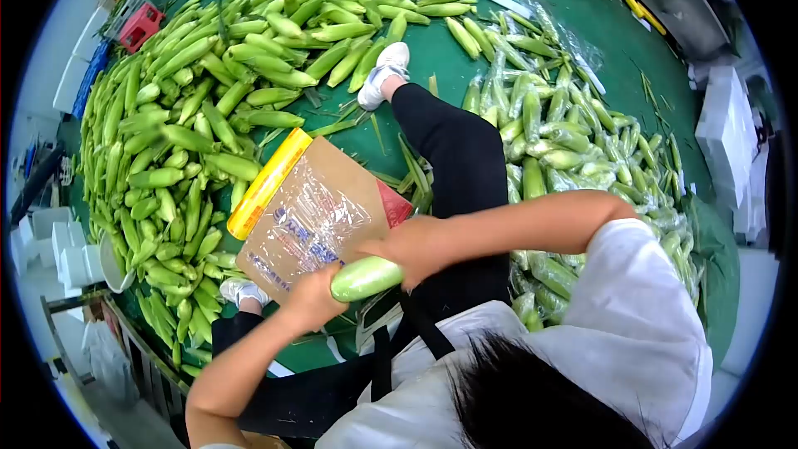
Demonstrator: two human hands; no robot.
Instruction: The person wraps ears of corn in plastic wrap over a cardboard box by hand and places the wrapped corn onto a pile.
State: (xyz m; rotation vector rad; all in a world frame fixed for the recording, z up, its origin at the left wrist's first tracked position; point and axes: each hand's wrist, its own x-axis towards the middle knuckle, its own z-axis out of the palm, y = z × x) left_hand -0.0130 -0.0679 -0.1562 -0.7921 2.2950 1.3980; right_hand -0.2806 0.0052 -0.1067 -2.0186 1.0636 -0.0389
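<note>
An ear of corn (366,278) in pale green husk lies crosswise between my hands, above my lap. My left hand (313,298) is closed round its left end. At the other end, my right hand (413,249) grips it with the fingers partly hidden behind the corn. Whether film covers this ear, I cannot tell. Just beyond the hands is a tilted cardboard board (332,191) with clear printed plastic film (303,229) spread over it. A yellow roll (268,185) runs along the board's left edge, and a red patch (394,203) marks its right corner.
A large heap of unwrapped corn (174,166) covers the floor on the left. Film-wrapped corn (573,145) is piled to the right. My outstretched leg (453,141) lies between the heaps. A red crate (140,27) stands far left, white foam boxes (727,129) at the right.
</note>
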